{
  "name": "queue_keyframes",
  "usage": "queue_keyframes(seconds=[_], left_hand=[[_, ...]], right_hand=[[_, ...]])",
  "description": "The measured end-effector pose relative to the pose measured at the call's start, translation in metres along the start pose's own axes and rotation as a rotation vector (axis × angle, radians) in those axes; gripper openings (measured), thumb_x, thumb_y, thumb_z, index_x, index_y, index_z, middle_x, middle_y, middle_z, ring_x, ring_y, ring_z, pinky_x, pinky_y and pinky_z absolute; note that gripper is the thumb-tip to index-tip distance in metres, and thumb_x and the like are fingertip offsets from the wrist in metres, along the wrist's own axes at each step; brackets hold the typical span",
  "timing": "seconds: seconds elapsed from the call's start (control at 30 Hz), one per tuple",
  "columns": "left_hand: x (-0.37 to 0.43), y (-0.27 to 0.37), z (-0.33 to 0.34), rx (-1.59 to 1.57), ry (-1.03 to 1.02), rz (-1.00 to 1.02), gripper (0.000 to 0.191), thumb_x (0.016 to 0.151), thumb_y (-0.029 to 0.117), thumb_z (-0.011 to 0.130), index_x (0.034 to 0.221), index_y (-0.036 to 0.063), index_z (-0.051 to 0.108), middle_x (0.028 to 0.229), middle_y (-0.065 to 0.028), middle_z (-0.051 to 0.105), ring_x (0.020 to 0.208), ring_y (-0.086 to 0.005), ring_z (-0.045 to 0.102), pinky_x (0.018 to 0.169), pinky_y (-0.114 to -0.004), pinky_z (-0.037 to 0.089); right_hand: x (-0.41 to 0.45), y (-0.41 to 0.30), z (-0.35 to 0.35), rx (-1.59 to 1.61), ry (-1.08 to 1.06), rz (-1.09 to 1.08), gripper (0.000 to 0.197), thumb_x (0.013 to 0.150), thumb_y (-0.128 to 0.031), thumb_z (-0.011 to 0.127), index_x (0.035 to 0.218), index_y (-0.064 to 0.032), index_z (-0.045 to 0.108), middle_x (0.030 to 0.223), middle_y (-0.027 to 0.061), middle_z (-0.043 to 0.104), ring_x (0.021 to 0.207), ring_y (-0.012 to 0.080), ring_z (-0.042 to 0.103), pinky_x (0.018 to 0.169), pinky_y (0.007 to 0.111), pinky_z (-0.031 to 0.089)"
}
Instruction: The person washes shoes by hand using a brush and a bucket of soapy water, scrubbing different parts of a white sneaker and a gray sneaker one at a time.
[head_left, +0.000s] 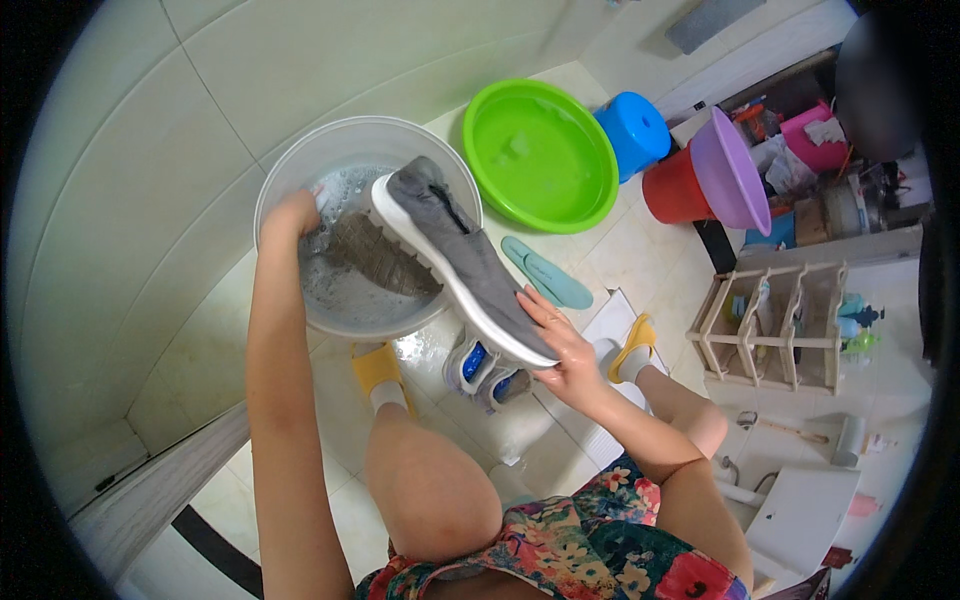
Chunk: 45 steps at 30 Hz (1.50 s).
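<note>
My right hand (568, 352) grips a grey slip-on shoe (480, 270) with a white sole by one end, its other end over the round, whitish plastic tub (367, 330). Inside the tub is cloudy, sudsy water. A second dark shoe (382, 259) lies partly under the water, its ridged surface showing. My left hand (300, 214) reaches into the tub at its left side, near the foam. Something whitish shows by its fingers, but whether it is held cannot be made out.
Beyond the tub stand a green basin (540, 214) holding water, a blue plastic bucket (634, 135) and a purple basin (727, 172) against a red bucket (675, 187). A teal flip-flop (547, 274) and wet sneakers (487, 375) lie on the tiles. A beige shelf rack (772, 337) stands right.
</note>
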<state>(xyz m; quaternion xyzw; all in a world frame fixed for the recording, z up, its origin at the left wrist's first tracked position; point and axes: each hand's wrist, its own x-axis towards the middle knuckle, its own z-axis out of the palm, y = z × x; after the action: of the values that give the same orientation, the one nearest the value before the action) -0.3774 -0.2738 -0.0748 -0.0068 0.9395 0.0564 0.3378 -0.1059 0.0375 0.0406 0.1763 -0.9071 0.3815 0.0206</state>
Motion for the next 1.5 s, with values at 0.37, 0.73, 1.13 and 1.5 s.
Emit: queue_keyframes(seconds=[0.37, 0.73, 1.13, 1.5], left_hand=[[0.020, -0.010, 0.015, 0.139, 0.076, 0.160, 0.079, 0.069, -0.004, 0.051, 0.137, 0.0287, 0.029, 0.108, -0.0190, 0.058, 0.094, -0.0338, 0.059, 0.081, -0.041, 0.046], [0.021, -0.011, 0.011, 0.099, 0.025, 0.109, 0.083, 0.067, -0.006, 0.052, 0.138, 0.0301, 0.028, 0.109, -0.0185, 0.058, 0.096, -0.0330, 0.058, 0.082, -0.041, 0.046], [0.014, -0.008, 0.006, 0.043, 0.055, 0.105, 0.086, 0.064, -0.009, 0.054, 0.136, 0.0309, 0.031, 0.115, -0.0183, 0.055, 0.102, -0.0331, 0.056, 0.087, -0.040, 0.043], [0.015, -0.011, 0.010, 0.011, 0.072, 0.121, 0.083, 0.065, -0.007, 0.055, 0.137, 0.0276, 0.031, 0.111, -0.0198, 0.056, 0.099, -0.0350, 0.056, 0.082, -0.042, 0.045]], right_hand=[[-0.001, -0.012, -0.009, 1.219, 0.094, 0.541, 0.055, 0.087, -0.029, 0.055, 0.129, 0.0000, 0.033, 0.124, 0.0159, 0.046, 0.110, 0.0316, 0.051, 0.090, 0.052, 0.043], [0.000, -0.009, -0.007, 1.583, 0.032, 0.618, 0.060, 0.089, -0.043, 0.042, 0.137, -0.0135, 0.021, 0.138, 0.0145, 0.030, 0.124, 0.0360, 0.035, 0.092, 0.062, 0.037], [-0.023, 0.006, -0.016, 1.611, 0.025, 0.614, 0.065, 0.088, -0.048, 0.040, 0.137, -0.0095, 0.021, 0.137, 0.0157, 0.032, 0.120, 0.0374, 0.040, 0.085, 0.060, 0.044], [-0.089, 0.048, -0.091, 1.376, 0.288, 0.844, 0.051, 0.091, -0.037, 0.042, 0.132, -0.0075, 0.032, 0.126, 0.0176, 0.045, 0.109, 0.0381, 0.050, 0.075, 0.058, 0.050]])
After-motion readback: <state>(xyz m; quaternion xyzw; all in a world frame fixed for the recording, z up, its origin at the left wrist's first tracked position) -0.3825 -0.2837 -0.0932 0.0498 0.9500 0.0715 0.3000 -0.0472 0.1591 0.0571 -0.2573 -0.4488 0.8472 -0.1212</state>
